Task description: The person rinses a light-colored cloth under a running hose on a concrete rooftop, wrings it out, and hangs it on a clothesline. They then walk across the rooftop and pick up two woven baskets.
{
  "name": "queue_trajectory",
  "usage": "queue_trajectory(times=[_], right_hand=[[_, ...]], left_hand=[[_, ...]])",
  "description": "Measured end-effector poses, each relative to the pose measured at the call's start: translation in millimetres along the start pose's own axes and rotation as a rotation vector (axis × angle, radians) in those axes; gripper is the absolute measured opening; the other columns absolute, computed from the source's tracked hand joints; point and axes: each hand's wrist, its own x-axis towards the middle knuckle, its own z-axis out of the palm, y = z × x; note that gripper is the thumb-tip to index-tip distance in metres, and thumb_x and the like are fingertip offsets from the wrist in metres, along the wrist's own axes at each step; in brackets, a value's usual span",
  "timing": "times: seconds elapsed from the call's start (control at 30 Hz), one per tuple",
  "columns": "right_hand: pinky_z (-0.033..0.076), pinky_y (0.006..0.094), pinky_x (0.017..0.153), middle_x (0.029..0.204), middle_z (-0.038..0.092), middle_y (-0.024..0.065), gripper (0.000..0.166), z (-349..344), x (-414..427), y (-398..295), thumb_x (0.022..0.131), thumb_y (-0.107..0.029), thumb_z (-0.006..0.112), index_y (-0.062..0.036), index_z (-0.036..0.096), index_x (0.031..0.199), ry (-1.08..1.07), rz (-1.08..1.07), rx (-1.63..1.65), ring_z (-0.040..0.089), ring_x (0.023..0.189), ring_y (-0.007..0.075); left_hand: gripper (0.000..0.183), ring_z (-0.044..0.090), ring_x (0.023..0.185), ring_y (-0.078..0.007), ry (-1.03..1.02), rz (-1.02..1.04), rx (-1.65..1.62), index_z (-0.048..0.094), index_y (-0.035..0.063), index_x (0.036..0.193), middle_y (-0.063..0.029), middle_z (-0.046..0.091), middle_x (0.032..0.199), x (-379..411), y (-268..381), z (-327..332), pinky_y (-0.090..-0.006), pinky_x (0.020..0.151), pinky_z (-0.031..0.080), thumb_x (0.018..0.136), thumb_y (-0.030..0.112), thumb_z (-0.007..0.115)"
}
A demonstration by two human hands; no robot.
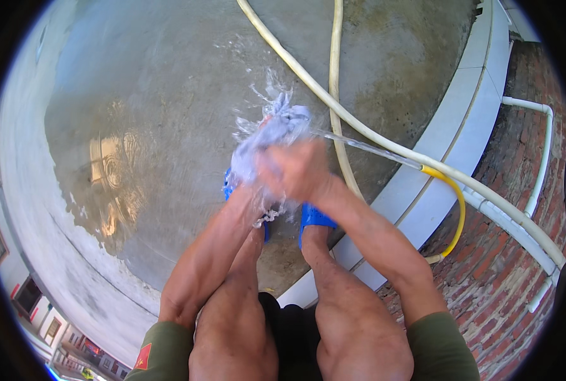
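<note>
A wet, pale lavender cloth (273,128) is bunched between my two hands, above the blue slippers. My right hand (295,166) grips its near part and is blurred by motion. Mostly covered by the cloth, my left hand (244,185) holds it from the left side. A jet of water (373,148) strikes the cloth from the right and splashes off its far side. That jet leaves a short yellow hose (460,202) beside the brick wall.
Two cream hoses (287,59) cross on the wet concrete floor (169,85). White tiled edging (447,126) runs along the brick wall (497,285) at right, where white pipes (542,157) are fixed. Blue slippers (317,216) are on my feet.
</note>
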Motion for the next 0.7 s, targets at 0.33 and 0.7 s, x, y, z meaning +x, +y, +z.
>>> queue_trajectory(times=[0.33, 0.7], right_hand=[[0.052, 0.0515, 0.058, 0.064, 0.065, 0.0242, 0.045, 25, 13, 51, 0.097, -0.035, 0.062, -0.0064, 0.065, 0.062, 0.267, 0.429, -0.266, 0.067, 0.059, 0.0427], [0.048, 0.0414, 0.096, 0.113, 0.061, 0.0163, 0.029, -32, -5, -18, 0.075, -0.011, 0.073, 0.0071, 0.063, 0.096, -0.023, 0.220, 0.351, 0.060, 0.113, 0.0354]], left_hand=[[0.034, 0.067, 0.103, -0.0196, 0.025, 0.020, 0.118, 0.065, 0.0021, 0.129, -0.0082, 0.071, 0.117, 35, -1, -47, -0.0366, 0.092, 0.056, 0.109, 0.026, 0.052], [0.075, 0.057, 0.128, -0.0401, -0.199, -0.034, -0.014, 0.050, 0.0059, 0.145, -0.0200, 0.058, 0.140, -6, 26, -14, -0.0594, 0.110, 0.045, 0.102, 0.067, 0.045]])
